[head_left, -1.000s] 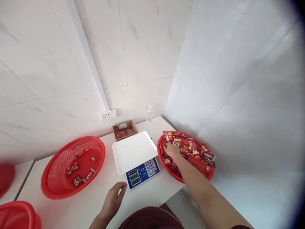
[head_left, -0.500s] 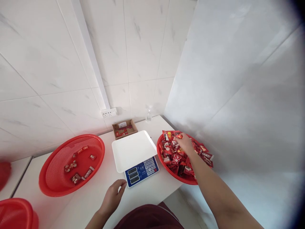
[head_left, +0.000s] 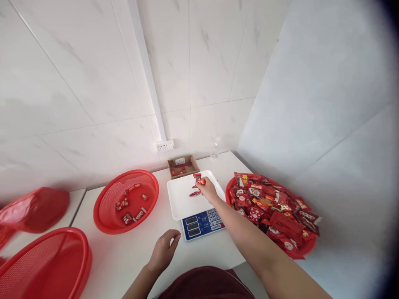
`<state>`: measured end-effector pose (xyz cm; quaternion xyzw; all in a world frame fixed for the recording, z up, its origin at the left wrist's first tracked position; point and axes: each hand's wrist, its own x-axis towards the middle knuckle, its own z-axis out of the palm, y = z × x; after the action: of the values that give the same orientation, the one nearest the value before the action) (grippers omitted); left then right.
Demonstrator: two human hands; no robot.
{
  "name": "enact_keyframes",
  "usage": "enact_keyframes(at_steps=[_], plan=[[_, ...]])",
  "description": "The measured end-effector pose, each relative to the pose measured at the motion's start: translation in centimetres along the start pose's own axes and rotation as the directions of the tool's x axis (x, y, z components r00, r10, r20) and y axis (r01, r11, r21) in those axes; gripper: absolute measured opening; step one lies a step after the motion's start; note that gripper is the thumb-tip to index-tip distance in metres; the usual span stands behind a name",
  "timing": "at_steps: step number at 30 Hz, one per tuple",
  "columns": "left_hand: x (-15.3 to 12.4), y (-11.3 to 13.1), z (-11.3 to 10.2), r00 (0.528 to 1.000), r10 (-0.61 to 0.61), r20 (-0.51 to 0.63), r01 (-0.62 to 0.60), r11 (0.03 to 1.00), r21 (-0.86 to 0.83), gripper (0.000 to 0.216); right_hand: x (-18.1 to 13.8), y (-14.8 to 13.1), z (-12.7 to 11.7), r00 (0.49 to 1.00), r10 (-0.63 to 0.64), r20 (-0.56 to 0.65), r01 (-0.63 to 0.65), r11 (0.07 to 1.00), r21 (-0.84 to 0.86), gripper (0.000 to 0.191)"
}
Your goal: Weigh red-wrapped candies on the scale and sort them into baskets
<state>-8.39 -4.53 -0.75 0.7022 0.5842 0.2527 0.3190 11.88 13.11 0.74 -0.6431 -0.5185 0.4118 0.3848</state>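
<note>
At the tabletop's [head_left: 124, 259] left end sits a wide red plastic mesh basket [head_left: 40, 265]. Further along, near the back edge, a second round red mesh basket [head_left: 107, 195] holds a few small packets. The left hand [head_left: 163, 253] rests on the tabletop near the front edge, just left of the blue-faced electronic scale [head_left: 202, 224], with its fingers loosely curled around nothing. The right hand [head_left: 208, 192] hovers over the far right part of the scale's white rectangular tray [head_left: 181, 203], pinched closed on a few red wrapped sweets [head_left: 199, 181] that stick out past its fingertips on the far side. One loose red packet [head_left: 195, 194] lies on the tray just left of those fingers. A small open cardboard box [head_left: 183, 166] stands behind the scale at the back edge. At the right end, a red basket heaped with red packets [head_left: 228, 198] overhangs the front right corner. Half a second ago the right hand was digging in that heaped basket and the tray was bare. Now the hand is across at the tray with sweets, while the left hand has barely shifted.
</note>
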Motion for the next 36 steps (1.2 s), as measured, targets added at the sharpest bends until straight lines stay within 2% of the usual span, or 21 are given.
enact_keyframes(at_steps=[3, 7, 11, 17, 22, 24, 26, 28, 31, 34, 36], plan=[[-0.8, -0.7, -0.4, 0.999, -0.030, -0.035, 0.030, 1.000, 0.007, 0.032, 0.1, 1.4, 0.8, 0.996, 0.075, 0.037, -0.070, 0.989, -0.128, 0.020], [-1.6, -1.7, -0.4, 0.998, -0.055, -0.040, 0.056, 0.998, 0.018, 0.031, 0.3, 3.0, -0.3, 0.983, 0.144, 0.118, -0.118, 0.972, -0.201, 0.020], [-1.2, -1.8, -0.2, 0.999, -0.035, -0.021, 0.035, 0.999, 0.009, 0.030, 0.1, 3.6, -1.1, 0.961, 0.173, 0.216, -0.132, 0.972, -0.193, 0.025], [0.2, -0.9, 0.0, 1.000, 0.013, -0.010, -0.013, 1.000, -0.015, 0.028, -0.4, 3.8, -1.6, 0.953, 0.223, 0.203, -0.190, 0.967, -0.168, 0.039], [0.0, -0.8, 0.3, 1.000, 0.030, -0.002, -0.030, 1.000, 0.001, 0.026, -1.1, 3.2, -1.8, 0.937, 0.167, 0.306, -0.172, 0.985, -0.012, 0.054], [-0.2, -0.9, 0.3, 1.000, 0.026, -0.001, -0.026, 1.000, 0.007, 0.027, -1.2, 3.3, -2.3, 0.955, 0.126, 0.270, -0.131, 0.991, 0.001, 0.054], [-0.3, -1.2, 0.2, 1.000, 0.019, -0.002, -0.019, 1.000, 0.011, 0.028, -1.2, 4.0, -3.6, 0.987, 0.055, 0.153, -0.044, 0.996, -0.075, 0.049], [-0.4, -1.7, 0.1, 1.000, 0.011, -0.005, -0.011, 1.000, 0.012, 0.028, -1.0, 5.2, -5.9, 0.999, -0.046, 0.010, 0.047, 0.972, -0.229, 0.042], [-0.5, -2.3, 0.1, 1.000, 0.006, -0.008, -0.006, 1.000, 0.006, 0.027, -1.2, 7.8, -10.5, 0.980, -0.148, -0.132, 0.059, 0.853, -0.519, 0.037], [-0.4, -2.4, 0.2, 1.000, 0.010, -0.004, -0.010, 1.000, 0.002, 0.027, -2.4, 10.8, -14.8, 0.987, -0.075, -0.145, -0.049, 0.711, -0.702, 0.039], [-0.2, -2.2, 0.3, 1.000, 0.018, 0.004, -0.018, 1.000, 0.006, 0.027, -3.4, 12.4, -16.6, 0.995, 0.016, -0.100, -0.086, 0.665, -0.742, 0.041]])
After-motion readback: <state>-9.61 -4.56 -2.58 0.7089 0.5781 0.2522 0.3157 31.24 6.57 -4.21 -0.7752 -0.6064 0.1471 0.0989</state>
